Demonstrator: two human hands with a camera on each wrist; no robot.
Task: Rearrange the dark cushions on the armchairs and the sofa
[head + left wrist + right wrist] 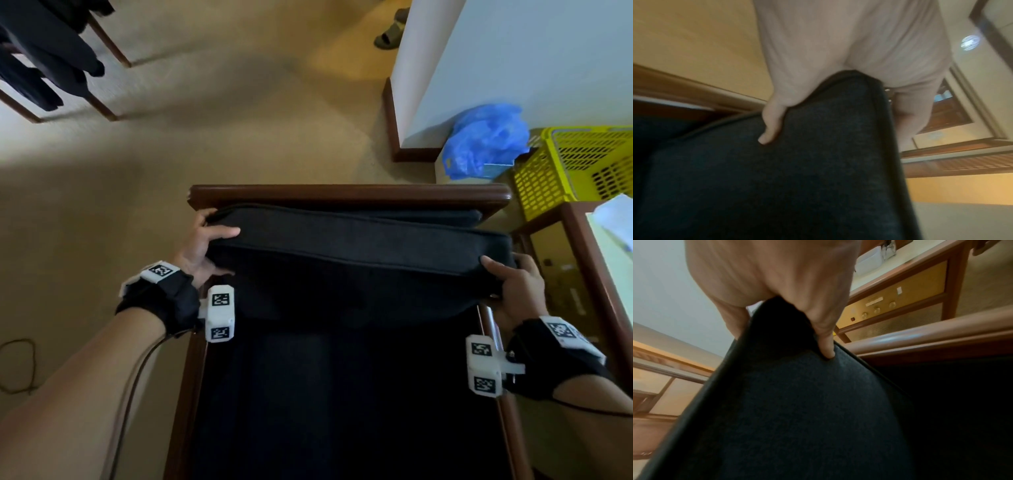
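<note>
A dark cushion stands upright against the wooden back rail of an armchair, above the dark seat. My left hand grips its upper left corner, thumb on the front face. My right hand grips the upper right corner. In the left wrist view the left hand wraps over the cushion corner, thumb pressed on the fabric. In the right wrist view the right hand pinches the cushion edge. A second dark cushion lies behind it against the rail.
A yellow plastic basket and a blue plastic bag sit beyond the chair at right, next to a white wall. A wooden side table stands right of the chair. Dark clothes hang on a rack at top left. Tan carpet lies beyond.
</note>
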